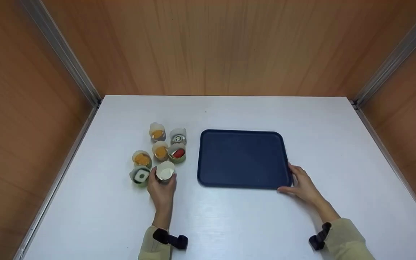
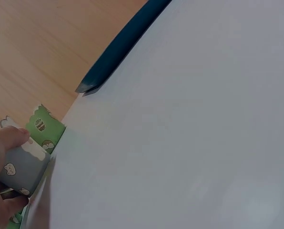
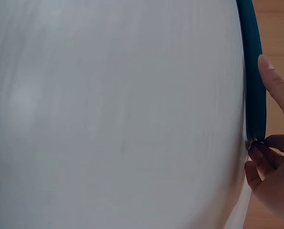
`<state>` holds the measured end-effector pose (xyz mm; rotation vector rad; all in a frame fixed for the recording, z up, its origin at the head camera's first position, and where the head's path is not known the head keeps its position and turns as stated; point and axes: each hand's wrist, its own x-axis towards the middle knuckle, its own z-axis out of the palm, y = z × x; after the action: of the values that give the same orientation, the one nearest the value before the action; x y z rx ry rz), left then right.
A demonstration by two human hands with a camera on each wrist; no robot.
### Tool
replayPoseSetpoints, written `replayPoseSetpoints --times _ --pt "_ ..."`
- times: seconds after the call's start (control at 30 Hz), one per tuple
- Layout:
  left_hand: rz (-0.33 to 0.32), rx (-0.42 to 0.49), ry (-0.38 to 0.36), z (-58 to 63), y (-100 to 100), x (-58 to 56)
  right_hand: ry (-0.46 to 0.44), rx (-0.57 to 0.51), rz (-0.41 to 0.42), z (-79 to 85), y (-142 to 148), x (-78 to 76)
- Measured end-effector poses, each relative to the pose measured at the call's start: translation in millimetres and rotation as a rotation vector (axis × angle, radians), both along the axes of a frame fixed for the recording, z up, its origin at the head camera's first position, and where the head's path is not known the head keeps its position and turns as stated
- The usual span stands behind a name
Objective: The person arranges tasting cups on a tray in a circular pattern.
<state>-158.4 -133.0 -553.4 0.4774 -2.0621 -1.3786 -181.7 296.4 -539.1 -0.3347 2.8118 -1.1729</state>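
Between its thumb and fingers, my left hand (image 1: 163,193) grips a small paper cup (image 1: 165,169) with a pale inside. The left wrist view shows that this cup (image 2: 25,164) is grey with a white wavy band and little animal faces. A dark blue rectangular tray (image 1: 242,159) lies flat on the table. My right hand (image 1: 303,186) holds the tray's near right corner, thumb along the front edge and fingers at the right side. In the right wrist view several fingertips (image 3: 256,155) curl by the tray's corner (image 3: 256,129).
Left of the tray stand several more paper cups, one with a red piece (image 1: 178,153), one with a white ring-shaped piece (image 1: 141,176), and some with orange pieces (image 1: 161,151). The white table (image 1: 229,220) is bordered by wooden panels (image 1: 208,47).
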Motion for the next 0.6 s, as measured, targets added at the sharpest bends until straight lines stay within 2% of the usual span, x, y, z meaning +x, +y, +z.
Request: replayPoseSetpoints --times 0.2,0.47,0.6 --pt "-0.009 0.022 -0.004 6.2 2.1 3.2 0.005 0.032 0.0 -0.1 0.8 -0.1" --pt "-0.054 0.082 -0.025 14.7 6.5 9.6 0.004 0.038 0.005 -0.1 1.8 2.8" --pt "-0.075 0.087 -0.004 20.3 9.8 13.0 0.001 0.025 0.008 -0.5 1.7 3.0"
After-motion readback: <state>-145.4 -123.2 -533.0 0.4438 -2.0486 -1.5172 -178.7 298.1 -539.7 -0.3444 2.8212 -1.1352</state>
